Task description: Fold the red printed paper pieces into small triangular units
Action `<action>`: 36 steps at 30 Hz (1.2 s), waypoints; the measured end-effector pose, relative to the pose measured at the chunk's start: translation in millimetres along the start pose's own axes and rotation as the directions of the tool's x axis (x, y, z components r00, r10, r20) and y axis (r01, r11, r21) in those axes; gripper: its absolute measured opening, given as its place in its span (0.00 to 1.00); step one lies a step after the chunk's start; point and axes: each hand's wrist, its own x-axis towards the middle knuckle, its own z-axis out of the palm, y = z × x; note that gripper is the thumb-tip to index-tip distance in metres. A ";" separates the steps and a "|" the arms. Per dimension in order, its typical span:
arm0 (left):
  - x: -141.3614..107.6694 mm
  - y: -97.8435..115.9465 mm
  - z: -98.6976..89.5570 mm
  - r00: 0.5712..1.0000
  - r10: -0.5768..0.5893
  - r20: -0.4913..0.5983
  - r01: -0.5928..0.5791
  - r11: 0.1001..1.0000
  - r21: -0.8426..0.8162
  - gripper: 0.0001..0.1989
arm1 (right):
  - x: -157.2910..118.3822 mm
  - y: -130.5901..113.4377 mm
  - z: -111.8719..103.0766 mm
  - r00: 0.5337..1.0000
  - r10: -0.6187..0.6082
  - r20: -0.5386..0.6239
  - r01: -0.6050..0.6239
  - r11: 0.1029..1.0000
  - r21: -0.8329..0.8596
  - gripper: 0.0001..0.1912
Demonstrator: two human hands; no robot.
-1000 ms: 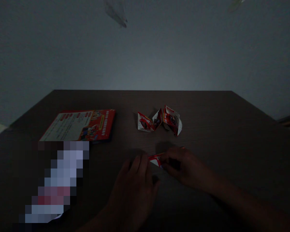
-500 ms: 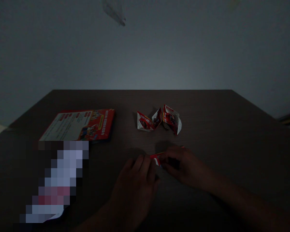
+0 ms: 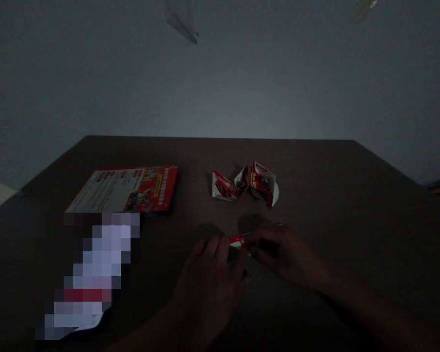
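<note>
Head view: dim light, red-and-white paper piece point(image 3: 237, 241) low between both hands, near the middle of the desk point(image 3: 326, 200). Right hand point(image 3: 288, 252) had thumb and fingers pinched together on its right end; left hand point(image 3: 209, 274) curled over its left end, grip hidden, couldn't tell if clamped. Folded papers point(image 3: 266, 178) stood just beyond, red booklet point(image 3: 154, 190) off left. Handling it well probably called for a light pinch, left fingers steadying the paper, edges kept lined up, slow small moves, as thin stock would likely buckle or tear
</note>
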 end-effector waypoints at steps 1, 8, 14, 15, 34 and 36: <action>0.8 -0.5 -0.7 1.000 -0.008 0.001 0.008 1.000 -0.003 0.17 | 0.0 0.9 -1.8 1.000 0.000 -0.009 0.000 1.000 0.013 0.08; 0.1 -4.4 -1.7 0.997 -0.060 -0.047 0.059 0.998 -0.023 0.17 | -3.2 9.4 -23.0 0.992 -0.003 -0.130 -0.010 0.994 -0.105 0.08; -0.9 -6.5 -1.3 0.990 -0.119 -0.078 0.118 0.993 -0.016 0.22 | -5.5 17.2 -28.6 0.996 0.016 -0.089 -0.033 0.980 -0.195 0.13; -0.8 -6.5 -1.6 0.989 -0.124 -0.077 0.123 0.992 -0.012 0.23 | -6.0 17.7 -28.5 0.997 0.012 -0.076 -0.026 0.982 -0.190 0.14; -1.4 -8.9 -3.4 0.987 -0.143 -0.075 0.145 0.989 0.023 0.20 | -7.8 17.6 -26.9 0.991 0.111 -0.069 -0.096 0.977 0.192 0.10; -1.1 -9.6 -3.2 0.986 -0.148 -0.073 0.150 0.988 0.030 0.19 | -7.4 15.6 -26.3 0.989 0.115 -0.095 -0.091 0.970 0.223 0.08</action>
